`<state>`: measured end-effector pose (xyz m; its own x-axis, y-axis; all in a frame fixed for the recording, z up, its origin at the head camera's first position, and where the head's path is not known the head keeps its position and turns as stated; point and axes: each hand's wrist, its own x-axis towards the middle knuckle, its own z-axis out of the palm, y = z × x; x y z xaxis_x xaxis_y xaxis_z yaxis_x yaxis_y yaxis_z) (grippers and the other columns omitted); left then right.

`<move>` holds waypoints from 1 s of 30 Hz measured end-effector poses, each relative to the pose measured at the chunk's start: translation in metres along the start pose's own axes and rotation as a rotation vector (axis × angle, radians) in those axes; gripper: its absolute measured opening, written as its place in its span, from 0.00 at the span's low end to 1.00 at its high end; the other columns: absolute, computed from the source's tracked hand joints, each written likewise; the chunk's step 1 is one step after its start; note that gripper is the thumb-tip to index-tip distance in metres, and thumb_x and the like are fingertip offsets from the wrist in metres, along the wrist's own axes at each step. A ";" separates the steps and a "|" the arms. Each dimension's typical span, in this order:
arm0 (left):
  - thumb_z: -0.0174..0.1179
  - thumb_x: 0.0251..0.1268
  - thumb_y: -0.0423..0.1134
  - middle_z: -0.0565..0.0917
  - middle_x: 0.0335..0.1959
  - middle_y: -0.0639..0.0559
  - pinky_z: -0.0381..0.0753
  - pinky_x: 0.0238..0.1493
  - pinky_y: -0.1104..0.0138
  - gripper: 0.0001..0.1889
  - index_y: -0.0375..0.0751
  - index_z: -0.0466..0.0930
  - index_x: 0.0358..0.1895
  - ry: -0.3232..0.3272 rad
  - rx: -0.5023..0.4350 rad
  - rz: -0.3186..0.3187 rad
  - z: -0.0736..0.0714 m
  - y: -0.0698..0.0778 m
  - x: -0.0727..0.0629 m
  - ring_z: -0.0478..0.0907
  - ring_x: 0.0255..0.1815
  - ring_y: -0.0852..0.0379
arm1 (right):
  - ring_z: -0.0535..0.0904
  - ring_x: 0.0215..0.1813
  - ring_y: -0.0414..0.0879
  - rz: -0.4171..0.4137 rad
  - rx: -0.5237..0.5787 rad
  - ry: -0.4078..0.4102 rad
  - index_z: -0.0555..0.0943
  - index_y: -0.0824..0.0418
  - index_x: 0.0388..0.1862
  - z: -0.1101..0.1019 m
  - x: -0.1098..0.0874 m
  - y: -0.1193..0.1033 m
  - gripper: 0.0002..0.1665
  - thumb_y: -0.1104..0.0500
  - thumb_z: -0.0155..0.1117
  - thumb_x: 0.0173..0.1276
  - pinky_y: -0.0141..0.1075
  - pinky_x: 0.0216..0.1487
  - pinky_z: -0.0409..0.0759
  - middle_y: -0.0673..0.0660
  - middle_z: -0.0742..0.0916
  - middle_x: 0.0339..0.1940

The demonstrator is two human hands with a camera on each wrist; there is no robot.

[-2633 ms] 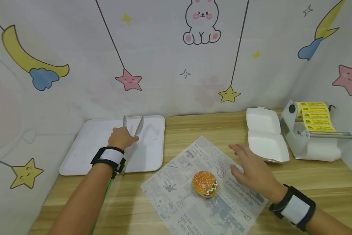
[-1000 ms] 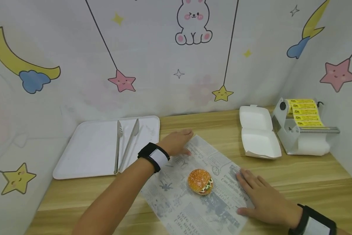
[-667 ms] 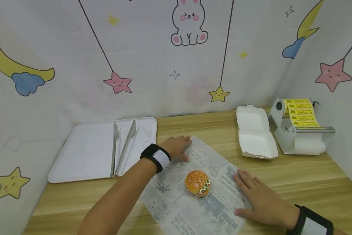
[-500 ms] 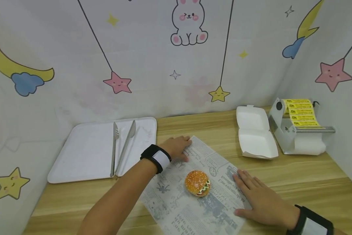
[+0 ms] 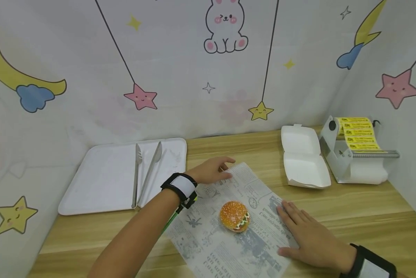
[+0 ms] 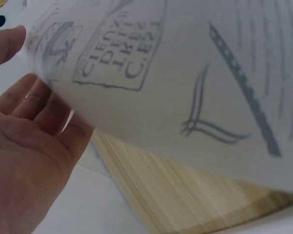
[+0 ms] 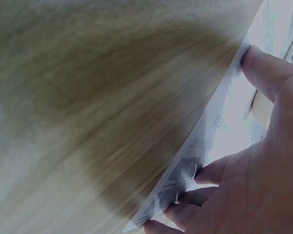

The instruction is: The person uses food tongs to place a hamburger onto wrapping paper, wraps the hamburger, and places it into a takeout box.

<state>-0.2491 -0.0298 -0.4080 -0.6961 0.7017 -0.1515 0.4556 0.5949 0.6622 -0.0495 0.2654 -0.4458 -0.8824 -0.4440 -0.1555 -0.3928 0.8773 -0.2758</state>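
A sheet of newsprint-patterned wrapping paper (image 5: 216,247) lies on the wooden table, with a small sesame-bun burger (image 5: 234,216) near its middle. At the far-left edge of the paper, my left hand (image 5: 211,170) holds the raised edge between thumb and fingers. In the left wrist view the paper (image 6: 161,92) bows up off the table, and the fingers of the hand (image 6: 31,151) partly pass behind it. My right hand (image 5: 312,239) rests spread on the paper's right edge. The right wrist view shows its fingertips and thumb touching the sheet (image 7: 205,131).
A white tray (image 5: 100,177) at the left bears a metal fork (image 5: 137,173) and a knife (image 5: 150,170). At the back right stand an open white takeaway box (image 5: 306,168) and a dispenser (image 5: 360,154) with a yellow label roll. A printed curtain (image 5: 180,58) hangs behind the table.
My left hand has left the cutlery on the tray, reached the paper's far corner and now lifts that edge slightly. My right hand has come down onto the paper's right edge.
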 end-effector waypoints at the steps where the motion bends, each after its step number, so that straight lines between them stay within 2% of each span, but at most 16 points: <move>1: 0.61 0.75 0.40 0.80 0.58 0.41 0.80 0.56 0.60 0.30 0.40 0.65 0.76 0.023 -0.026 0.012 -0.001 0.001 -0.001 0.79 0.57 0.48 | 0.53 0.79 0.70 -0.004 -0.001 0.003 0.58 0.70 0.80 0.000 0.000 0.000 0.67 0.20 0.56 0.62 0.67 0.72 0.60 0.72 0.58 0.80; 4: 0.62 0.74 0.37 0.82 0.51 0.44 0.81 0.47 0.66 0.32 0.38 0.63 0.77 0.074 -0.095 0.041 -0.004 0.002 -0.004 0.81 0.48 0.53 | 0.53 0.79 0.70 -0.009 -0.003 0.010 0.58 0.70 0.79 0.001 0.000 0.000 0.66 0.20 0.56 0.62 0.67 0.71 0.60 0.72 0.59 0.80; 8: 0.63 0.72 0.33 0.83 0.50 0.43 0.84 0.44 0.67 0.31 0.36 0.64 0.75 0.064 -0.221 0.068 -0.007 0.008 -0.011 0.83 0.45 0.55 | 0.53 0.80 0.69 -0.007 -0.004 0.011 0.58 0.70 0.80 0.003 0.000 0.001 0.67 0.20 0.54 0.62 0.66 0.72 0.60 0.72 0.59 0.80; 11: 0.63 0.72 0.31 0.85 0.51 0.44 0.84 0.45 0.67 0.24 0.35 0.73 0.69 0.045 -0.281 0.101 -0.009 0.014 -0.020 0.83 0.46 0.57 | 0.53 0.79 0.69 -0.010 0.000 0.015 0.58 0.70 0.80 0.002 -0.001 0.001 0.67 0.19 0.53 0.62 0.67 0.72 0.59 0.72 0.59 0.80; 13: 0.62 0.72 0.32 0.86 0.47 0.48 0.83 0.43 0.69 0.17 0.36 0.79 0.61 0.038 -0.291 0.130 -0.007 0.019 -0.027 0.82 0.42 0.59 | 0.53 0.80 0.69 -0.011 0.003 0.015 0.58 0.70 0.80 0.002 -0.001 0.001 0.66 0.20 0.53 0.63 0.67 0.72 0.59 0.72 0.59 0.80; 16: 0.62 0.73 0.33 0.83 0.36 0.52 0.76 0.35 0.72 0.05 0.36 0.84 0.46 0.024 -0.253 0.195 -0.003 0.025 -0.041 0.76 0.32 0.62 | 0.53 0.79 0.70 -0.016 -0.002 0.016 0.58 0.70 0.80 0.002 -0.002 0.002 0.66 0.20 0.53 0.63 0.67 0.72 0.59 0.72 0.58 0.80; 19: 0.63 0.73 0.34 0.80 0.32 0.54 0.71 0.33 0.71 0.04 0.37 0.85 0.41 0.032 -0.196 0.269 0.003 0.032 -0.055 0.70 0.29 0.62 | 0.53 0.80 0.69 -0.015 -0.008 0.011 0.58 0.69 0.80 0.002 -0.002 0.003 0.66 0.20 0.52 0.63 0.67 0.72 0.59 0.71 0.58 0.81; 21: 0.63 0.72 0.34 0.80 0.34 0.55 0.72 0.34 0.70 0.04 0.37 0.86 0.42 0.043 -0.155 0.309 0.008 0.037 -0.063 0.69 0.31 0.63 | 0.53 0.80 0.69 -0.022 -0.008 0.016 0.57 0.70 0.80 0.003 -0.002 0.004 0.66 0.20 0.52 0.63 0.67 0.72 0.59 0.72 0.57 0.81; 26: 0.64 0.71 0.33 0.83 0.40 0.55 0.79 0.41 0.72 0.08 0.39 0.88 0.48 0.049 -0.034 0.357 0.022 0.050 -0.080 0.74 0.38 0.66 | 0.54 0.79 0.69 -0.032 0.002 0.047 0.58 0.70 0.80 0.006 -0.002 0.005 0.65 0.22 0.55 0.64 0.67 0.72 0.59 0.72 0.59 0.81; 30: 0.66 0.70 0.36 0.83 0.48 0.56 0.78 0.47 0.78 0.09 0.45 0.89 0.50 0.035 0.181 0.384 0.037 0.055 -0.093 0.78 0.46 0.67 | 0.54 0.80 0.68 -0.027 -0.005 0.051 0.58 0.70 0.80 0.006 -0.002 0.005 0.65 0.22 0.56 0.64 0.66 0.72 0.59 0.71 0.59 0.81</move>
<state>-0.1387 -0.0475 -0.3846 -0.4734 0.8742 0.1081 0.7737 0.3540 0.5254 -0.0484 0.2698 -0.4531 -0.8834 -0.4579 -0.0999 -0.4180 0.8661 -0.2741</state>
